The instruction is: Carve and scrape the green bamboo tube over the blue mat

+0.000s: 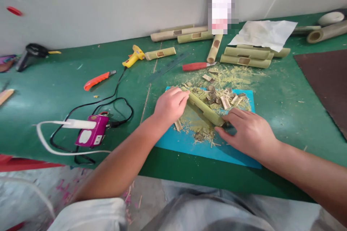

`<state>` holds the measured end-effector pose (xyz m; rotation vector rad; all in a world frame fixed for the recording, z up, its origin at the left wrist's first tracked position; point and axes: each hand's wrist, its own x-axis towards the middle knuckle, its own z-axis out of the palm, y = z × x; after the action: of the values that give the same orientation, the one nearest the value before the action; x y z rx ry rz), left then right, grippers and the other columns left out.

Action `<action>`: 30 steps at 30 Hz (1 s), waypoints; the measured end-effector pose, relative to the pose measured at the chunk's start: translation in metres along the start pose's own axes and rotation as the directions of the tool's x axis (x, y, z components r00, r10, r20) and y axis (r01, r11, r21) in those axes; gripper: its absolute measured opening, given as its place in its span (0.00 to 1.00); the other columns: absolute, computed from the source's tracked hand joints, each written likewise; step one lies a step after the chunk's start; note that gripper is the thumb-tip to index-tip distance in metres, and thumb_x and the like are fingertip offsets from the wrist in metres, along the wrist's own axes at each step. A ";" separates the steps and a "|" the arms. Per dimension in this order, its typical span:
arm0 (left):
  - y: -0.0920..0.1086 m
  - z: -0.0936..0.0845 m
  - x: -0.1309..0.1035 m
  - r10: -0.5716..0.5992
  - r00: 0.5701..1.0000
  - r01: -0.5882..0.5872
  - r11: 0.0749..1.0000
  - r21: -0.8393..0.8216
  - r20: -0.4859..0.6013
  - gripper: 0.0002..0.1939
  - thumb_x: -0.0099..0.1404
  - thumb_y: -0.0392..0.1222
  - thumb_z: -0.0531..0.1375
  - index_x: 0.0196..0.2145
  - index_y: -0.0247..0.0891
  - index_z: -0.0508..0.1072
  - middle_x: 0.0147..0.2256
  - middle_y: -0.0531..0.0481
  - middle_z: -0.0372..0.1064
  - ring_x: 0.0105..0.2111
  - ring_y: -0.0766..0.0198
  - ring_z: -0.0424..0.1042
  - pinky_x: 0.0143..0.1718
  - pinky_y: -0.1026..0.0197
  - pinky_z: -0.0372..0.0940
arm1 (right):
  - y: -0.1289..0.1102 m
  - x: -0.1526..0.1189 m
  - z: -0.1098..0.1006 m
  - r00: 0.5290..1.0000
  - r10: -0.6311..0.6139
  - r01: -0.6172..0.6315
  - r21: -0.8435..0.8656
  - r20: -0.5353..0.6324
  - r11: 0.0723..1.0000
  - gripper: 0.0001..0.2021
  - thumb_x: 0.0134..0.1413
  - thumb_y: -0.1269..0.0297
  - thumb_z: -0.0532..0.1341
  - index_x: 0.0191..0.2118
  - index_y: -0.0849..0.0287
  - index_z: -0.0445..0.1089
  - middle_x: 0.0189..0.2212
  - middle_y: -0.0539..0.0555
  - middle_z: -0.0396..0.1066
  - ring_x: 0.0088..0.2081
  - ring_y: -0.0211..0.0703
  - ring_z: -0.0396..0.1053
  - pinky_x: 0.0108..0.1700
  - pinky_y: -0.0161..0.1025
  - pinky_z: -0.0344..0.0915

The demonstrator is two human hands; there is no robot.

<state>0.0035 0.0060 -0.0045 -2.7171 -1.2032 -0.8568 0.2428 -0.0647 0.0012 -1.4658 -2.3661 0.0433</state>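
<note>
A green bamboo tube (204, 108) with a notch cut in its side lies slantwise between my hands. My left hand (171, 105) grips its far left end with closed fingers. At the near right end, my right hand (245, 130) pinches the tube between thumb and fingers. Beneath it is a blue mat (179, 143), strewn with bamboo chips (225, 101) and fine shavings (207, 138). Just beyond the mat lies a red-handled knife (196, 66), its blade pointing right.
Several notched bamboo tubes (245, 61) lie at the back, some under a white sheet (264, 32). Left are a yellow glue gun (133, 57), an orange utility knife (99, 80) and a purple power adapter (93, 130) with loose cords. A dark brown mat (325, 79) lies right.
</note>
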 end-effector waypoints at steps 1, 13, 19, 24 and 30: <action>0.005 0.000 -0.001 0.034 0.999 -0.034 0.999 -0.019 0.024 0.12 0.71 0.35 0.52 0.40 0.31 0.76 0.29 0.46 0.72 0.31 0.63 0.70 0.32 0.62 0.67 | 0.000 0.000 0.000 1.000 -0.003 0.003 0.004 0.001 1.000 0.14 0.57 0.54 0.59 0.32 0.60 0.73 0.28 0.53 0.71 0.28 0.41 0.67 0.32 0.40 0.60; 0.007 0.001 -0.002 0.060 0.998 -0.059 0.997 -0.039 0.024 0.12 0.72 0.36 0.52 0.41 0.31 0.75 0.30 0.45 0.73 0.31 0.63 0.70 0.33 0.61 0.68 | 0.000 0.000 0.001 1.000 -0.006 0.006 0.007 0.001 1.000 0.14 0.57 0.54 0.59 0.31 0.60 0.73 0.28 0.53 0.71 0.28 0.41 0.67 0.32 0.40 0.60; 0.024 0.002 -0.006 0.193 0.975 -0.175 0.972 -0.155 0.112 0.13 0.72 0.36 0.51 0.45 0.32 0.74 0.29 0.47 0.71 0.32 0.63 0.71 0.33 0.63 0.67 | 0.000 0.001 0.001 1.000 -0.008 0.008 0.003 0.003 1.000 0.13 0.57 0.56 0.59 0.31 0.59 0.72 0.27 0.52 0.70 0.27 0.40 0.66 0.32 0.39 0.60; 0.006 0.002 0.000 0.027 1.000 -0.027 0.999 -0.031 0.000 0.12 0.71 0.35 0.53 0.38 0.31 0.76 0.29 0.46 0.71 0.30 0.64 0.70 0.33 0.62 0.66 | -0.001 0.001 0.001 1.000 0.005 -0.005 -0.007 0.001 1.000 0.13 0.57 0.54 0.59 0.32 0.60 0.73 0.27 0.52 0.70 0.27 0.40 0.67 0.32 0.39 0.60; 0.027 0.003 -0.007 0.200 0.974 -0.179 0.968 -0.174 0.110 0.13 0.72 0.35 0.51 0.45 0.32 0.74 0.31 0.47 0.73 0.32 0.64 0.71 0.33 0.64 0.67 | 0.001 0.000 0.001 1.000 -0.019 0.019 0.007 -0.015 1.000 0.12 0.56 0.56 0.60 0.31 0.60 0.73 0.26 0.51 0.69 0.27 0.40 0.67 0.32 0.38 0.60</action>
<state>0.0196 -0.0166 -0.0064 -2.9978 -0.9060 -0.8021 0.2429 -0.0637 0.0001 -1.4349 -2.3657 0.0357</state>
